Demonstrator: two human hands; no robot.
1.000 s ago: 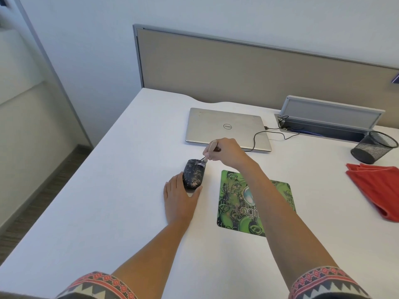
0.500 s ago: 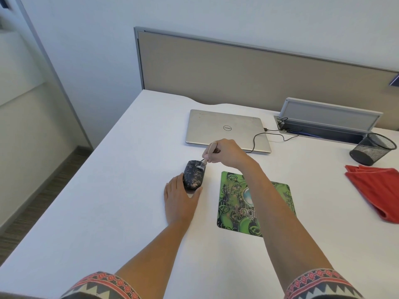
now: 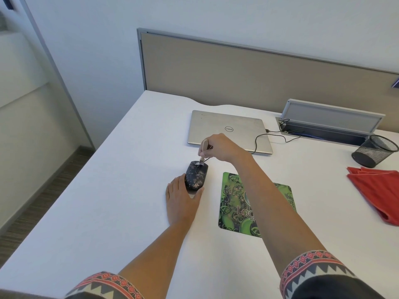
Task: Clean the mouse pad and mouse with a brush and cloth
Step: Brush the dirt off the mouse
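A dark patterned mouse sits on the white desk, left of the green mouse pad. My left hand lies flat behind the mouse, thumb and fingers cupping its near end. My right hand pinches a small brush, whose bristles touch the mouse's far end. My right forearm crosses over the mouse pad and hides its middle. A red cloth lies at the right edge.
A closed silver laptop lies beyond the mouse, its cable running to an open desk cable box. A black mesh pen cup lies tipped at the far right. The desk's left edge drops to the floor.
The brush tip has shifted slightly across the far end of the mouse. My left hand and the mouse have stayed put.
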